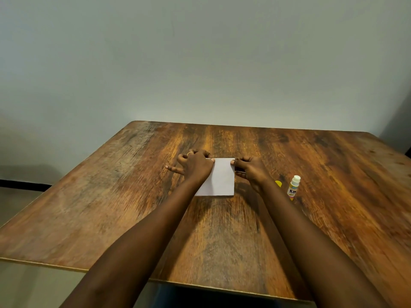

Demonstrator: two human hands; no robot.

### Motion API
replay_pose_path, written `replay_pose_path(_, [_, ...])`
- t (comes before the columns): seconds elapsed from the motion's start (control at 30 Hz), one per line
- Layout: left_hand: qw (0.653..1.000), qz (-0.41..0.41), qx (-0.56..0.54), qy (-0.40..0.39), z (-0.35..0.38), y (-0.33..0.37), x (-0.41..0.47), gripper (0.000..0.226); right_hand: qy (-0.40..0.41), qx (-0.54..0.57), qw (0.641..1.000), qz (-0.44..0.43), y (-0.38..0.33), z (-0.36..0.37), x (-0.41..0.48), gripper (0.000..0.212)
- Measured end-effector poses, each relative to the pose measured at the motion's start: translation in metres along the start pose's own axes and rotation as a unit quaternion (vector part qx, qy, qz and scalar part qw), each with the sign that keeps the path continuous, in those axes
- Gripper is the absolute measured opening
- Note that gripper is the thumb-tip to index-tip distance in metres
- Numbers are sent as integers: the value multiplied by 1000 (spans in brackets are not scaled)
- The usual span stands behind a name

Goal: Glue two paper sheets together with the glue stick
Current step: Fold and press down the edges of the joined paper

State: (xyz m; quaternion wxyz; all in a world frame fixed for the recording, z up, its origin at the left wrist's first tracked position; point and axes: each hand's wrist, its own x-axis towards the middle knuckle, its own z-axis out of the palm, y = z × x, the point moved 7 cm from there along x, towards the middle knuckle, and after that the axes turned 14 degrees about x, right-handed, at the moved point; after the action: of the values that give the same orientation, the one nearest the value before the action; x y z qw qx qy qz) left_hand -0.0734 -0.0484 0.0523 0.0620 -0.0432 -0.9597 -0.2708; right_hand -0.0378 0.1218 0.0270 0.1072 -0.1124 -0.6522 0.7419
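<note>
Plain room, wooden table (111, 196), bare pale wall (200, 52)

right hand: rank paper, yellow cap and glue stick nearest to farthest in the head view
1. paper, held at its right edge by the right hand
2. yellow cap, just right of the hand
3. glue stick, standing farther right

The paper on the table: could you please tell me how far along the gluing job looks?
Done, apparently: the glue stick stands uncapped, set aside, its yellow cap beside it. In hand: left hand and right hand hold the paper by its far corners. Left, likely: pressing it flat, recapping.
</note>
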Motion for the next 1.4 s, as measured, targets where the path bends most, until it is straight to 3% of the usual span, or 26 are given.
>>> replay_pose_path(0.13, [998, 30, 61, -16, 2, 7, -2, 25, 8, -47, 998, -35, -4, 3, -1, 19])
replay_pose_path(0.3, [991, 131, 29, -10, 0, 29, -5, 28, -16, -115, 990, -81, -17, 12, -5, 19])
replay_pose_path(0.67, [987, 110, 34, 110, -10, 37, -3, 14, -14, -94, 990, -104, -31, 20, -12, 21])
replay_pose_path(1.0, [990, 57, 7, 127, -23, 25, 11, 16, -40, -143, 988, -38, -1, 15, -15, 17])
replay_pose_path(1.23, [997, 60, -34, 44, -10, 20, 13, 17, -27, -173, 982, -66, -7, 15, -11, 18])
replay_pose_path(1.33, [992, 99, 57, 50, -12, 27, 10, 46, -27, -193, 977, -86, -15, 17, -8, 20])
replay_pose_path(1.4, [985, 120, 100, 71, -14, 31, 7, 54, -32, -195, 975, -97, -20, 18, -8, 19])
